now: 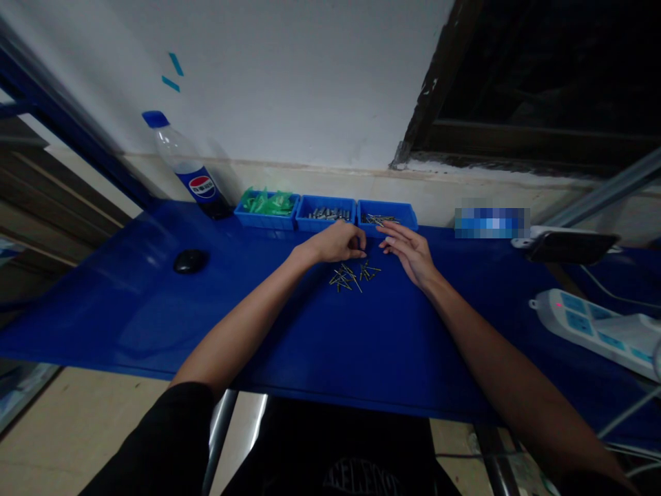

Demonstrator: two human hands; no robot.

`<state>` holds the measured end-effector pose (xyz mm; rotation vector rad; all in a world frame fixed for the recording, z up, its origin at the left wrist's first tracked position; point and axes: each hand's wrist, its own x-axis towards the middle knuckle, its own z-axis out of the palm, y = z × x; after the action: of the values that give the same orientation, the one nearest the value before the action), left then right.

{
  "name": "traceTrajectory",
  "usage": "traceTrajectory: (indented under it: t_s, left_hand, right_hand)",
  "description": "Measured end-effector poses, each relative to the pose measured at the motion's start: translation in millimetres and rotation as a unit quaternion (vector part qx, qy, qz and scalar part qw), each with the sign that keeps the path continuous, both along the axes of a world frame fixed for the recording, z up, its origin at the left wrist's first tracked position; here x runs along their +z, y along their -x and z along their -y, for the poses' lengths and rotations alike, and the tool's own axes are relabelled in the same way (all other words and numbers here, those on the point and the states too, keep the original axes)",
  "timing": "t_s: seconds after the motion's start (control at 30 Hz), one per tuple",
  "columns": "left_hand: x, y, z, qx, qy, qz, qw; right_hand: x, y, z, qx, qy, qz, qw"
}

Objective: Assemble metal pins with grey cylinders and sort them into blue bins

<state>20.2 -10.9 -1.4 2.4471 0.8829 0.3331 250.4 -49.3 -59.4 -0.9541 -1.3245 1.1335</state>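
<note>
A small pile of metal screws lies on the blue table, just in front of both hands. My left hand rests beyond the pile with its fingers curled into a pinch; what it holds is too small to make out. My right hand is beside it, fingers stretched out and slightly apart toward the left hand, with nothing seen in it. Behind the hands stand three blue bins: one with green plastic pieces, one with small metal parts, one with screws.
A cola bottle stands at the back left against the wall. A black mouse-like object lies on the left. A white power strip and a dark phone sit at the right.
</note>
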Motion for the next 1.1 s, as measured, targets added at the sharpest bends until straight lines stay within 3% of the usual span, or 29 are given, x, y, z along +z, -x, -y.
traceTrajectory:
  t_s: [0.13, 0.23, 0.63, 0.87, 1.1]
  left_hand:
    - [-11.3, -15, 5, -0.071, -0.014, -0.003, 0.997]
    - [-17.3, -24, 9, -0.079, -0.028, -0.026, 0.996]
    - [-12.7, -18, 11, -0.018, -0.005, -0.035, 0.999]
    - [-0.9, -7, 0, 0.025, -0.008, 0.082, 0.996]
    - [2.6, -3, -1, 0.084, -0.002, 0.163, 0.983]
  right_hand:
    - [0.8, -1, 0, 0.019, 0.002, 0.009, 1.0]
    - [-0.5, -2, -1, 0.016, 0.005, 0.015, 1.0]
    - [1.6, 0, 0, 0.017, 0.02, -0.018, 0.999]
    - [-0.4, 0, -2, 0.02, 0.019, -0.027, 0.999]
    - [-2.6, 0, -1, 0.055, 0.008, 0.044, 0.997]
